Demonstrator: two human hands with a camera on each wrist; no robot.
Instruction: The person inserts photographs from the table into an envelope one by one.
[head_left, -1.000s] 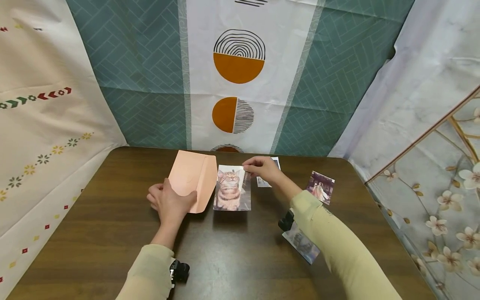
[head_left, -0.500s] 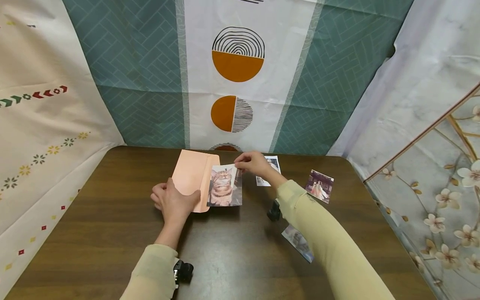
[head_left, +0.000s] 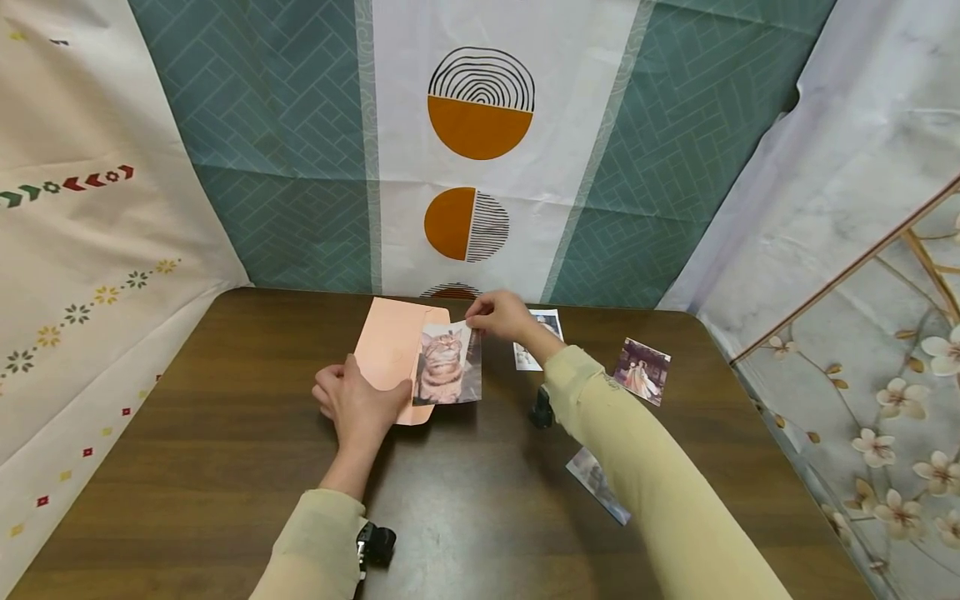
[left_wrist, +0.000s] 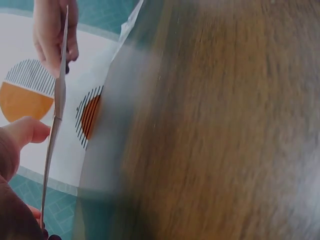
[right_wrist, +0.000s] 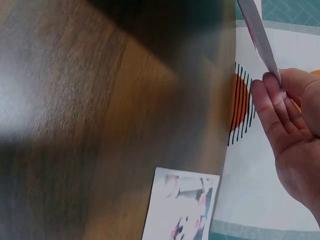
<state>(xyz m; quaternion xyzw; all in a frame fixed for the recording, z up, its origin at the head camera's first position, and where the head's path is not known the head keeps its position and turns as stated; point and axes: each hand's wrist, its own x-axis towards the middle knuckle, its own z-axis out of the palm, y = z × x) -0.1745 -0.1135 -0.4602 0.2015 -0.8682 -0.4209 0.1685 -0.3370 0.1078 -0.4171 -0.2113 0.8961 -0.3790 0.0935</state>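
Note:
A peach-coloured envelope (head_left: 390, 350) is held above the table by my left hand (head_left: 363, 404), the thumb on its face and the fingers behind. My right hand (head_left: 502, 317) pinches the top right corner of cat-picture cards (head_left: 441, 367), with a darker card (head_left: 472, 371) showing behind the cat. The left edge of the cards overlaps the envelope's flap side in the head view. Edge-on in the left wrist view, the envelope (left_wrist: 49, 165) runs between thumb and fingers. In the right wrist view, thumb and fingertips of the right hand (right_wrist: 295, 110) close on the cards' edge (right_wrist: 262, 42).
On the brown wooden table (head_left: 465, 517) lie a white-bordered card (head_left: 546, 321) behind the right wrist, a purple card with robed figures (head_left: 642, 371) at right, and a greyish card (head_left: 596, 483) partly under the right forearm. Patterned cloth (head_left: 480, 167) hangs behind the table.
My right hand has moved left with the cat-picture cards, which now overlap the envelope's edge instead of standing beside it. The left hand and envelope have shifted slightly right.

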